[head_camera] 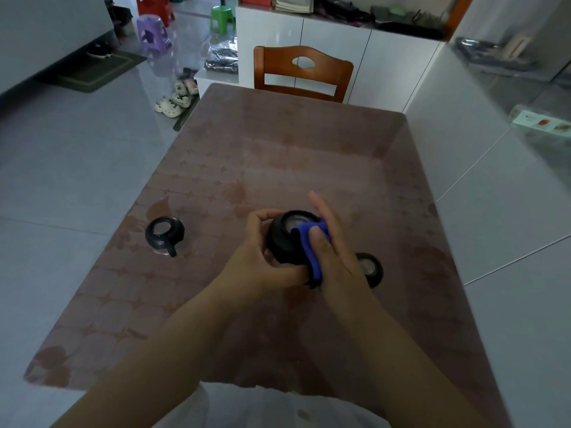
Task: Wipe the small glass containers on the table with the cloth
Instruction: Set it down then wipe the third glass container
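No legible text anywhere, printed card (540, 122) at far right, perhaps lettered, too blurred to read

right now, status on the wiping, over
Left hand grips held container. Right hand holds blue cloth on its rim. Left container and right container wait on table.
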